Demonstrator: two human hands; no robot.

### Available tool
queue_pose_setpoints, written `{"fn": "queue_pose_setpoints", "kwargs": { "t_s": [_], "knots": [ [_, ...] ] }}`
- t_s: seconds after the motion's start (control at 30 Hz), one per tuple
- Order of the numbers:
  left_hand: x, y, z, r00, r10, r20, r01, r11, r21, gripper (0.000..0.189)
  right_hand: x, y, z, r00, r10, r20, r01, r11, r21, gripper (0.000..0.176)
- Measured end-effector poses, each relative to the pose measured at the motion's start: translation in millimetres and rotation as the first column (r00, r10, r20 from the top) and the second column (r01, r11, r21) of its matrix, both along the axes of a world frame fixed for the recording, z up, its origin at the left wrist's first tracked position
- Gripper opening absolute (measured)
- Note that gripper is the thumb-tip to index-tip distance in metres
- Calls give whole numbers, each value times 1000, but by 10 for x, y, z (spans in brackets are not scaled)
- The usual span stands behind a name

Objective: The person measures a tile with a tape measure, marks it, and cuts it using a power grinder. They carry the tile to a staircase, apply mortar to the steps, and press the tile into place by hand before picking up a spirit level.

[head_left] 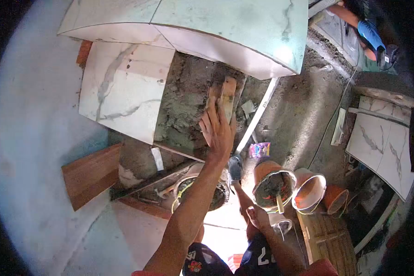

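My left hand (217,133) reaches forward over a bed of grey mortar (181,101), its fingers wrapped on a wooden float (228,94) lying against the mortar's right side. Part of the float is covered by the fingers. To the left of the mortar lies a white marble-patterned tile (124,87). A raised ledge faced with similar tile (234,27) overhangs the mortar's far side. Close to my right knee is my right hand (258,217), its fingers curled in, with nothing visible in them.
Below my left forearm stands a mortar bucket (221,195). Another bucket (262,172) with mortar and a tool handle stands right of my foot, beside a pale bucket (309,188) and an orange one (336,198). A white bar (260,112) slants nearby. Another person's blue sleeve (370,34) shows top right.
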State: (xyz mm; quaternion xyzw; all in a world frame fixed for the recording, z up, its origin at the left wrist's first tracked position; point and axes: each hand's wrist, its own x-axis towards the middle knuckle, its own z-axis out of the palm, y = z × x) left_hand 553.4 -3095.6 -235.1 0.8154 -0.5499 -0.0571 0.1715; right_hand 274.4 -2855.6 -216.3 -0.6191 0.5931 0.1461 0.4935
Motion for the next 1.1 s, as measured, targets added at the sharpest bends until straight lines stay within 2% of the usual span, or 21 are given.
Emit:
{"fn": "queue_pose_setpoints", "kwargs": {
  "t_s": [0.03, 0.1, 0.17, 0.2, 0.33, 0.4, 0.5, 0.57, 0.63, 0.67, 0.77, 0.83, 0.9, 0.93, 1.0, 1.07, 1.1],
  "knots": [
    [-21, -64, -34, 1000, 21, 10, -21, 1000, -18, 57, -4, -25, 13, 1000, -4, 26, 4, 1000, -4, 27],
    [-68, -124, -94, 1000, -12, 18, 12, 1000, 19, 60, 2, -40, 28, 999, -2, -42, 4, 998, 55, 25],
    [-95, -181, -145, 997, -10, 73, 9, 1000, 1, 58, 0, -53, 45, 1000, 9, -21, -9, 1000, 13, 23],
    [-90, -200, -141, 998, 26, 49, -24, 998, -58, 57, -16, -36, 7, 999, -21, -28, 21, 1000, 19, 23],
    [-214, -181, -125, 999, 50, 16, -50, 998, -37, 56, -56, -28, -5, 999, -14, -38, 15, 999, 35, 25],
    [-288, -164, -85, 999, 45, 25, -46, 998, 44, 56, 29, -138, 90, 999, -39, -30, 40, 998, 48, 28],
    [-342, -180, -212, 986, 111, 124, -120, 990, 75, 55, -80, -15, -50, 999, 1, -44, 2, 998, 67, 30],
    [-342, -216, -179, 987, 110, 118, -121, 988, 92, 56, -50, -113, 18, 999, 7, -51, -3, 997, 82, 30],
    [-347, -234, -139, 968, 142, 207, -168, 979, 113, 58, -42, -102, 32, 998, -65, 13, 64, 996, 55, 33],
    [-362, -231, -167, 968, 141, 208, -168, 979, 118, 58, -96, -21, -43, 1000, 6, 23, -6, 1000, -9, 34],
    [-417, -307, -213, 962, 161, 218, -202, 963, 179, 62, -33, -92, 16, 999, 17, -47, -15, 998, 57, 35],
    [-476, -390, -200, 947, 222, 234, -282, 921, 269, 66, -18, -84, 28, 999, 4, -43, -2, 999, 48, 34],
    [-488, -431, -200, 936, 249, 248, -316, 904, 287, 68, -112, 51, -96, 997, 57, -58, -59, 997, -40, 34],
    [-464, -438, -211, 938, 231, 258, -300, 915, 270, 68, -83, -27, -21, 998, 20, -51, -18, 999, 39, 30],
    [-419, -432, -232, 938, 212, 273, -283, 925, 253, 68, -112, -57, -32, 999, 6, -36, -4, 999, 53, 34],
    [-366, -395, -212, 978, 158, 135, -185, 960, 212, 66, -110, -5, -23, 1000, -17, -20, 18, 997, 76, 37],
    [-345, -391, -198, 977, 161, 139, -189, 959, 212, 66, -112, 8, -24, 1000, -12, -22, 14, 998, 62, 36]
  ]
}}
